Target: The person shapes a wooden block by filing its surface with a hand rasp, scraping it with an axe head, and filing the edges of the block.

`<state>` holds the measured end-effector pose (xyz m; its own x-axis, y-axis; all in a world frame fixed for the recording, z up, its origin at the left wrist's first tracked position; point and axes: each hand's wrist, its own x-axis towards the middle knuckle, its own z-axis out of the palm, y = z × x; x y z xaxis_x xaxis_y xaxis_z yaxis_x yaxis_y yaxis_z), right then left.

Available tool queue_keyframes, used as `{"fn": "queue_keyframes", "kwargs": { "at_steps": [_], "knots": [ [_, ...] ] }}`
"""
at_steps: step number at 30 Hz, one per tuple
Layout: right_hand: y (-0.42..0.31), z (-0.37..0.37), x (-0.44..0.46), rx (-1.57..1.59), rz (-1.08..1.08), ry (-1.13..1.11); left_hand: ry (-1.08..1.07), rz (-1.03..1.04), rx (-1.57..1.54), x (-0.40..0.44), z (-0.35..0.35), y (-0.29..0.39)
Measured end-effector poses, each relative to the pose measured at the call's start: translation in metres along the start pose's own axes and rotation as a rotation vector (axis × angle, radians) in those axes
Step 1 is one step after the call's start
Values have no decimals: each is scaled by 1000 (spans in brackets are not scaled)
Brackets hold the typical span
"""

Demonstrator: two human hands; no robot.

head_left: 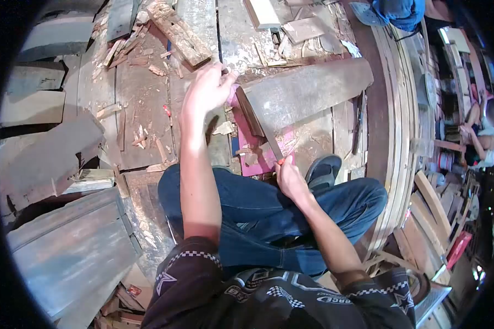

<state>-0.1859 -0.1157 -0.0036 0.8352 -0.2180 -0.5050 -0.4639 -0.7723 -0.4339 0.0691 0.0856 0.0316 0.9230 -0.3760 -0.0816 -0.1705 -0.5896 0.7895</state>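
My right hand (292, 180) is closed around the handle end of a long, narrow, dark blade (271, 139), with a bit of orange showing at the grip. The blade slants up and left along the end of a thick, worn wooden board (307, 90). Beside it stands a dark brown strip of wood (249, 113). My left hand (207, 90) is near the blade's far end, thumb and fingers apart, next to a small pink patch of material (233, 96). A pink sheet (256, 159) lies under the blade, with wood scraps on it.
Wood chips and splinters (140, 134) litter the plank floor. A splintered block (179, 34) lies beyond my left hand. Boards (74, 252) are stacked at left; a long beam (387, 126) runs along the right. My sandalled foot (324, 170) is close to my right hand. Another person (398, 13) is at the top.
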Motion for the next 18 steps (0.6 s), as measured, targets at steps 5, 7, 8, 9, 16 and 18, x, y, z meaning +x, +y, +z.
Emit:
{"fn": "queue_keyframes", "kwargs": {
  "at_steps": [5,7,8,9,16,18],
  "knots": [
    [-20,2,37,-62,-71,42,-47,-47,-27,-1,-1,10],
    [-31,-9,27,-22,2,-5,-48,-23,-28,-1,2,10],
    [-21,-10,18,-5,-18,3,-28,14,-39,-1,7,4],
    [-13,-11,9,11,-42,11,-3,51,-50,1,8,0],
    [-17,2,27,17,-50,46,12,-15,-10,-3,-1,8],
    [-35,-6,38,9,-44,35,-10,-60,-1,-3,-1,11]
  ]
}}
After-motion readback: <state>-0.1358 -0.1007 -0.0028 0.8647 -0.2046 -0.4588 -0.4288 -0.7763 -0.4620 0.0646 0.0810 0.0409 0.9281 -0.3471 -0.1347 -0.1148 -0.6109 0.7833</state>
